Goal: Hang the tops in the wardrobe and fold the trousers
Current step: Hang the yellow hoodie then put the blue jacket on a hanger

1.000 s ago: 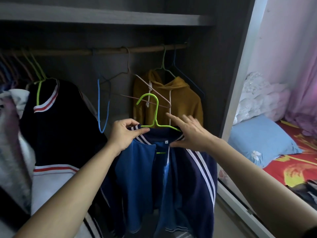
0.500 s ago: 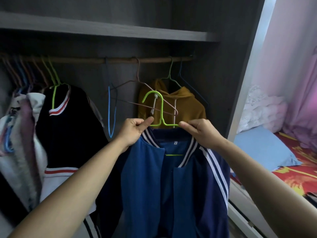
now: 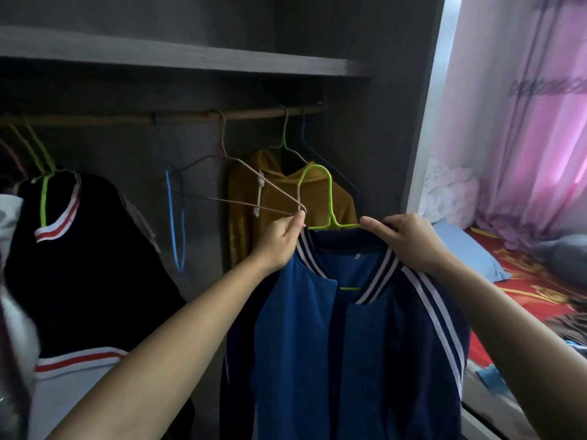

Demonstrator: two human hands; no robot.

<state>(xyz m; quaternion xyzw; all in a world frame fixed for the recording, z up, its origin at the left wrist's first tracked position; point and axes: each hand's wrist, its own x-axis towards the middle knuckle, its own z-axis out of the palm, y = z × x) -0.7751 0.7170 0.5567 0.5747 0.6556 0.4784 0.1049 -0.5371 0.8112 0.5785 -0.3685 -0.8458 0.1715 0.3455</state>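
1. The wardrobe stands open ahead of both hands. Its rail runs above and beyond them, with a free stretch above the left hand.
2. The blue jacket, the top now being handled, hangs straight down below the two hands. It is already threaded on a green hanger, so dressing it looks done. Hooking it on the rail is not yet done.
3. A black top with red-and-white trim hangs on the rail well to the left of the left hand. By the look of it, that one is finished.
4. A mustard hoodie hangs just behind the hands, also finished.
5. The right hand pinches the jacket's collar against the hanger's arm, thumb pointing inward.
6. The left hand is curled and pinches the collar at the hanger's other end.
7. The green hanger's hook rises between the hands, below the rail and clear of it.
8. An empty pinkish hanger hangs above the left hand, its corner close to the fingers. An empty blue hanger hangs further left.
9. No trousers are plainly visible. Dark cloth lies on the bed, far right of the right hand, too unclear to name, so the folding seems wholly left.
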